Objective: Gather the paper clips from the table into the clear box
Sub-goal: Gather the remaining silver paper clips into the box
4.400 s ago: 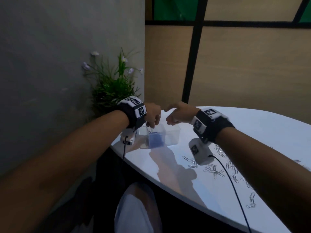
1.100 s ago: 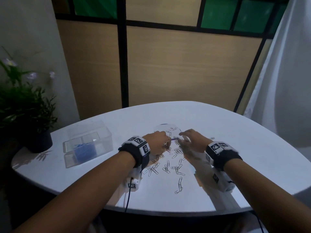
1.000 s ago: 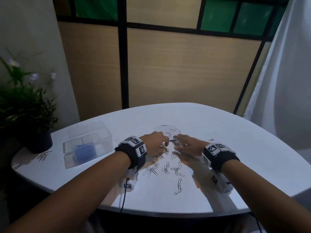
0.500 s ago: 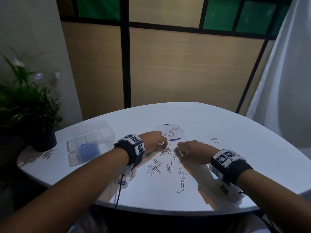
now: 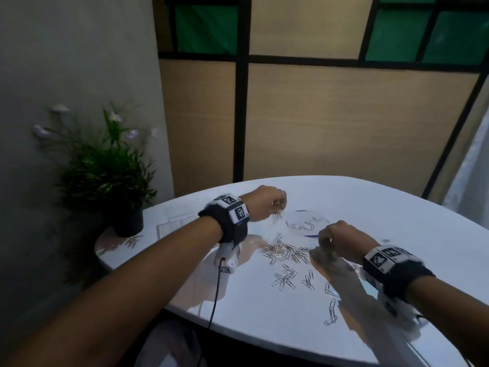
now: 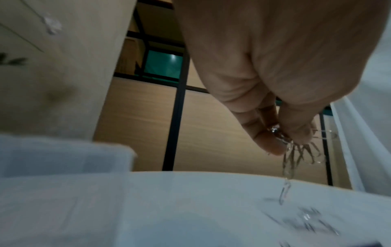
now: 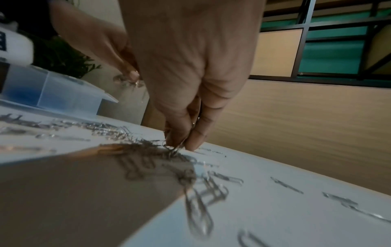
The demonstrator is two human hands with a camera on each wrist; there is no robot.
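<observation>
Left hand [image 5: 267, 205] pinches dangling paper clips [image 6: 300, 153]; right hand [image 7: 186, 93] apparently pinches more. Light, slippery, tangling wire: pinch bunches at fingertips.

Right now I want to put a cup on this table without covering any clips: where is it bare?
The far side of the table, beyond both hands, is bare. So is the near strip by the front edge, left of the chained clips. It is crowded between the left hand and right hand, around the clip pile and the round lid.
</observation>
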